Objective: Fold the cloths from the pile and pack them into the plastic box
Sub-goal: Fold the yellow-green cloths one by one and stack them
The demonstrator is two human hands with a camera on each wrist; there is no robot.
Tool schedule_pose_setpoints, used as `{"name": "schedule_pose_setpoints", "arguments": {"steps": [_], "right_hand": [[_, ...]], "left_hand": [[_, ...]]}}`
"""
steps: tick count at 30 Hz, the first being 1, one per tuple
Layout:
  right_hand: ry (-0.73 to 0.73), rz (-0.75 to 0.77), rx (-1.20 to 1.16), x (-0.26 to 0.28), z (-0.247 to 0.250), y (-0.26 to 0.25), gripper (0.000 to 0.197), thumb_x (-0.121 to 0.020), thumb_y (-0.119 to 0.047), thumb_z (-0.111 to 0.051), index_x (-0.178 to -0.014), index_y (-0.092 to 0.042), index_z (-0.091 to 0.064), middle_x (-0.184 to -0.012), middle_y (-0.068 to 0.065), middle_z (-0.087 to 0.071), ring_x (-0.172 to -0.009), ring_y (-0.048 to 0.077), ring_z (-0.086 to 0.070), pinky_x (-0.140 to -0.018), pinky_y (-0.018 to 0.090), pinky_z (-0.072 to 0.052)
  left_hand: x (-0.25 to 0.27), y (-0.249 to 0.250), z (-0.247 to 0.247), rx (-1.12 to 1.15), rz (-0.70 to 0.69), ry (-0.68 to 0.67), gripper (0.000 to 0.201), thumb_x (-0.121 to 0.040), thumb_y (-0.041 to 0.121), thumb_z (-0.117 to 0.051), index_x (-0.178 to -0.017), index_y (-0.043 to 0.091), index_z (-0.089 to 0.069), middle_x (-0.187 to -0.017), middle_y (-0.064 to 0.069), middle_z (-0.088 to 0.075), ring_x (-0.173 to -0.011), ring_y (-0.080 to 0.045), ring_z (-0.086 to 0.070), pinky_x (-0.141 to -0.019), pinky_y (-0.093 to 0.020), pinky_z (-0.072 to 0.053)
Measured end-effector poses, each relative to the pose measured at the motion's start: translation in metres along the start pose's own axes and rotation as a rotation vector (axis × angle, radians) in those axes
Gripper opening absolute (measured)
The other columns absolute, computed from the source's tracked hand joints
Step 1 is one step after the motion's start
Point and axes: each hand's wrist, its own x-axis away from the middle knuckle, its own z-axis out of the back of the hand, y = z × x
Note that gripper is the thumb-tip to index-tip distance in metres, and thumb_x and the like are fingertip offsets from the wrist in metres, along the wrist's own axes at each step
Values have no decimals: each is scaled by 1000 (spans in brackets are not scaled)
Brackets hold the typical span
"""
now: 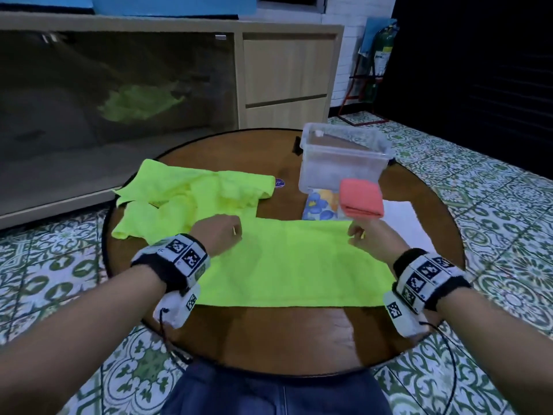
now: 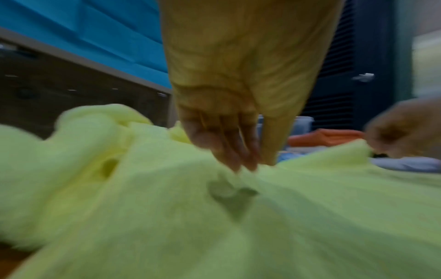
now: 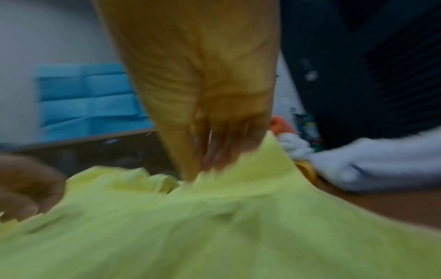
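So the round wooden table (image 1: 269, 333) takes up most of the head view, sitting on a green and white patterned tile floor (image 1: 493, 181), with a long wood cabinet (image 1: 287, 70) behind it. Spread flat across the near middle of the table is a neon yellow-green cloth (image 1: 287, 265), and both hands are at its far edge. Left hand (image 1: 220, 235) is on the far left corner, fingers curled down and pinching the fabric against the thumb; the left wrist view is blurry but you can see the cloth bunching up under the fingertips (image 2: 236, 160). Right hand (image 1: 371, 238) is doing the same on the far right corner, with that corner lifted up into a little peak in the right wrist view (image 3: 269, 151).

Behind the left hand there's the pile of more yellow-green cloths (image 1: 191, 199), all rumpled. Far right side of the table has the clear plastic box (image 1: 344, 157), lid off, and I can't really tell what's inside it. Just in front of the box sits a folded coral cloth (image 1: 362, 199), on top of a blue floral cloth (image 1: 320, 205), with a white cloth (image 1: 404, 217) lying to the right.
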Motion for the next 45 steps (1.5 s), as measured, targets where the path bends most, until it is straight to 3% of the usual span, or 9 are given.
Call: {"name": "schedule_pose_setpoints", "arguments": {"steps": [3,6,15,20,25,30,35,42,45], "right_hand": [[-538,-1,231,17,-2,-20,18,-86,-18,-65,-95,-15,-50,-76,-2,-52,-65,14,-52,-59,25,-42],[-701,-58,293,23,2,-28,27,-85,-17,-67,-96,-13,-42,-69,-3,-47,-55,10,-41,-50,20,-33],[-529,-198,459,38,29,2,33,-82,4,-60,-58,-12,-44,-57,2,-45,-49,12,-41,-50,23,-37],[-555,-252,434,44,38,18,16,-88,-5,-59,-72,-6,-59,-79,9,-59,-54,9,-40,-51,17,-33],[-572,-279,308,49,39,28,25,-86,-11,-64,-62,-13,-53,-52,-1,-55,-52,11,-51,-53,21,-43],[-704,-364,-26,54,37,27,23,-86,-17,-67,-68,-7,-58,-49,3,-62,-35,8,-57,-37,14,-44],[-473,-377,-256,49,14,25,19,-88,-3,-61,-101,-7,-47,-76,8,-54,-32,7,-55,-37,20,-48],[-148,-112,-949,30,58,-27,12,-95,2,-46,-95,-1,-57,-80,12,-62,-51,8,-64,-45,18,-51],[-107,100,-825,27,71,-56,11,-90,3,-55,-98,-3,-60,-74,6,-66,-55,5,-65,-49,16,-52]], "left_hand": [[15,26,-14,-87,-137,-402,24,-91,36,-57,-107,18,-56,-98,2,-51,-84,-15,-46,-63,-23,-37],[22,43,-17,-122,-185,-427,30,-90,43,-56,-107,18,-54,-98,1,-52,-87,-17,-49,-69,-26,-36],[7,164,-23,-105,-579,-125,22,-96,24,-48,-109,14,-63,-109,-5,-63,-98,-23,-58,-66,-28,-36],[-2,219,-55,-64,-600,-143,19,-94,25,-51,-104,14,-62,-100,-9,-61,-91,-28,-57,-60,-28,-35],[-9,247,-71,-110,-578,-99,27,-92,26,-51,-112,9,-56,-107,-13,-60,-96,-31,-59,-63,-31,-36],[-13,240,-68,-91,-514,-93,20,-92,18,-48,-102,4,-59,-79,-7,-48,-79,-30,-52,-61,-32,-35],[-22,200,-40,327,-353,-69,17,-92,11,-51,-100,1,-62,-92,-16,-63,-89,-31,-62,-74,-36,-48],[-13,127,2,836,-177,280,14,-89,10,-55,-100,12,-65,-69,2,-59,-70,-20,-62,-77,-34,-54],[-7,108,21,1000,-162,340,10,-88,12,-62,-94,7,-68,-78,2,-63,-79,-19,-60,-80,-37,-55]]}}
